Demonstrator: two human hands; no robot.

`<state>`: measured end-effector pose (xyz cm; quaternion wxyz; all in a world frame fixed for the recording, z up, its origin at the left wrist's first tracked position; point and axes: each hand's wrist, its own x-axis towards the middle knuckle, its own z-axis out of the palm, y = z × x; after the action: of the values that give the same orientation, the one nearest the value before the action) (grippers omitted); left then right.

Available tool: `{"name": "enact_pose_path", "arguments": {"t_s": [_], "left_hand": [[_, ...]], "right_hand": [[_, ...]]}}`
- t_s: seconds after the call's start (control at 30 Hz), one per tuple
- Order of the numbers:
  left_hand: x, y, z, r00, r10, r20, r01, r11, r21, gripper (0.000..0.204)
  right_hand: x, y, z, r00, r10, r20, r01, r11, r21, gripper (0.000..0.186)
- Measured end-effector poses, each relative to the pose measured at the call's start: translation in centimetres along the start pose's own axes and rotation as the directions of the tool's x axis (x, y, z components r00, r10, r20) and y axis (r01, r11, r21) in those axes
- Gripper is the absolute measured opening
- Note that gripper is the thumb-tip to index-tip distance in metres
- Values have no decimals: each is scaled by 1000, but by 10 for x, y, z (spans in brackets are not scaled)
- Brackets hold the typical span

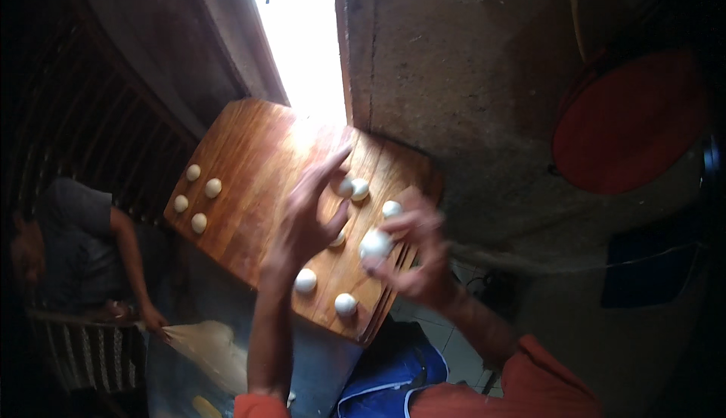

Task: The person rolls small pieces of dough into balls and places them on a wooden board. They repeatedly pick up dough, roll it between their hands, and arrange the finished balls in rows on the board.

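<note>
My left hand (302,210) is over the wooden board, thumb and fingers spread apart. Just by its fingertips lie two pale dough balls, a blurred one (345,186) and another (360,189) touching or nearly touching it. A white dough ball (375,245) sits in the fingers of my right hand (423,255), above the board's right side. Beyond that hand is one more dough ball (392,209). Partly behind my left thumb shows a further ball (337,239). Nearer to me rest two more, one beside my left wrist (305,280) and one near the board's edge (345,304).
The wooden board (249,183) carries several more dough balls (199,223) at its left end. At the left, another person's hand (155,321) grips a stretched pale sheet (208,348) on a grey surface. A red round object (628,127) stands by the right wall.
</note>
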<state>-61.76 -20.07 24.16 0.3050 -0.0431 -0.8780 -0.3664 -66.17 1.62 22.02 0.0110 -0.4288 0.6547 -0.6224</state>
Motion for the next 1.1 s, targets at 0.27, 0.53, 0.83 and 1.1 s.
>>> {"name": "enact_pose_path", "arguments": {"t_s": [0.27, 0.53, 0.83, 1.1], "left_hand": [[51, -103, 147, 961, -216, 174, 160, 944, 290, 98], [-186, 65, 53, 921, -254, -295, 264, 965, -5, 63], [-491, 210, -69, -7, -402, -916, 999, -44, 12, 31], [-517, 194, -3, -318, -945, -82, 365, -42, -930, 55]], "right_hand": [[39, 148, -65, 975, 71, -211, -191, 759, -623, 106], [-62, 25, 111, 699, 433, 569, -713, 375, 592, 74], [-194, -16, 198, 252, -170, 953, 97, 984, 150, 75], [-246, -18, 304, 280, -139, 950, 163, 982, 95, 81]]}}
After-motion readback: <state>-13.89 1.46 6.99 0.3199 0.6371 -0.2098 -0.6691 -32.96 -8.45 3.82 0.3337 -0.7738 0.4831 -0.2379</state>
